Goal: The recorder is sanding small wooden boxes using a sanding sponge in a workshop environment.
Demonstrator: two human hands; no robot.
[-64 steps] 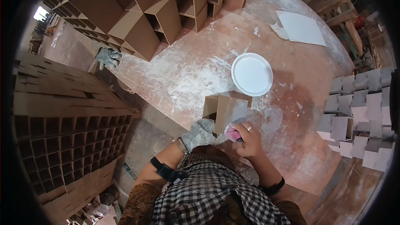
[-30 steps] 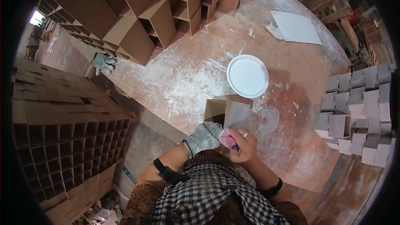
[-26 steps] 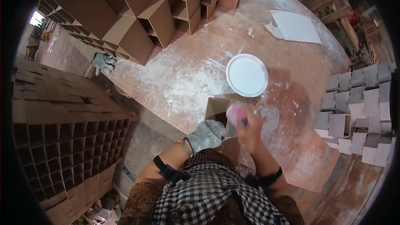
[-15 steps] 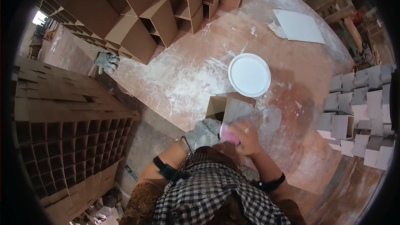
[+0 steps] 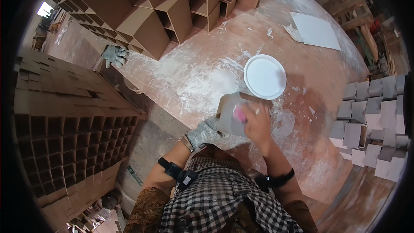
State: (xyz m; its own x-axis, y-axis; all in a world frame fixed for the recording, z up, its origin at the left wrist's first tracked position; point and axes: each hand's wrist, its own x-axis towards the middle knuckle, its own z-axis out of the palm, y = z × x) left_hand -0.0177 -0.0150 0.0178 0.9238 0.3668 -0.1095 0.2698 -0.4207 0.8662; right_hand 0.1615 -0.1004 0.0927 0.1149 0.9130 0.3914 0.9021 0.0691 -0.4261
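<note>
A small brown cardboard box [image 5: 231,126] is on the worktable in front of me, with a greyish wet-looking coat over its upper face. My left hand [image 5: 204,133], in a grey knitted glove, is closed on the box's near left edge. With bare fingers, my right hand [image 5: 258,126] grips a pink sponge [image 5: 239,114] against the coated face; motion blurs its outline. Just beyond the box stands a round white tub [image 5: 265,77] with white contents.
Open brown boxes [image 5: 172,15] are stacked at the far left. A tall block of box cells [image 5: 77,133] stands left. White-coated boxes [image 5: 375,121] are piled at right. A grey glove [image 5: 114,56] lies at the table's left edge, a white sheet [image 5: 317,31] at far right.
The box has turned, bringing a broad coated face into view. My right hand with the sponge has moved away from me onto that face; my left hand has shifted slightly.
</note>
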